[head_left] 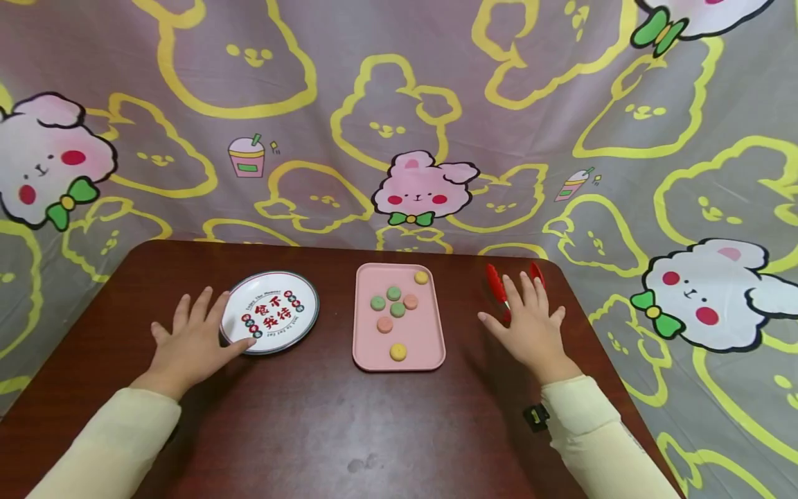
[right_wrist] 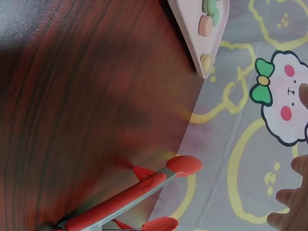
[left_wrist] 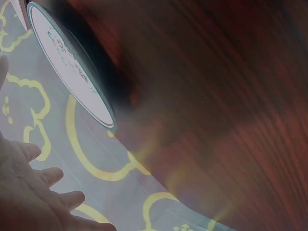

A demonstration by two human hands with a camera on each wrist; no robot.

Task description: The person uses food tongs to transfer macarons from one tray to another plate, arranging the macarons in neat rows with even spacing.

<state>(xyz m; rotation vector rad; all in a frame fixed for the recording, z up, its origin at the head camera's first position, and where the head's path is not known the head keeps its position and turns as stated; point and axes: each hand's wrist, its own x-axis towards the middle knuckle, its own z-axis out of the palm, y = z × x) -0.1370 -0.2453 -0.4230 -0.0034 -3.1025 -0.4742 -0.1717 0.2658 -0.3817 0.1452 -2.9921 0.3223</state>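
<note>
My left hand (head_left: pixel 190 339) is spread over the left of the table, its thumb overlapping the near edge of a white plate (head_left: pixel 293 305) with red and dark lettering. Above the right side hovers my right hand (head_left: pixel 530 329), fingers spread and holding nothing. Partly hidden beneath it lies a pair of red-tipped tongs (head_left: pixel 495 281), whose red grips and metal arms (right_wrist: pixel 120 199) show in the right wrist view. Between the hands sits a pink tray (head_left: pixel 368 353) bearing several small round biscuits, among them a green one (head_left: pixel 397 310), an orange one (head_left: pixel 384 324) and a yellow one (head_left: pixel 398 352).
The dark brown wooden table (head_left: pixel 349 430) ends at a curtain (head_left: pixel 299 138) printed with cartoon animals, which hangs along its back and sides. A small black device (head_left: pixel 536 417) sits at the right wrist beside the pale sleeve (head_left: pixel 580 409).
</note>
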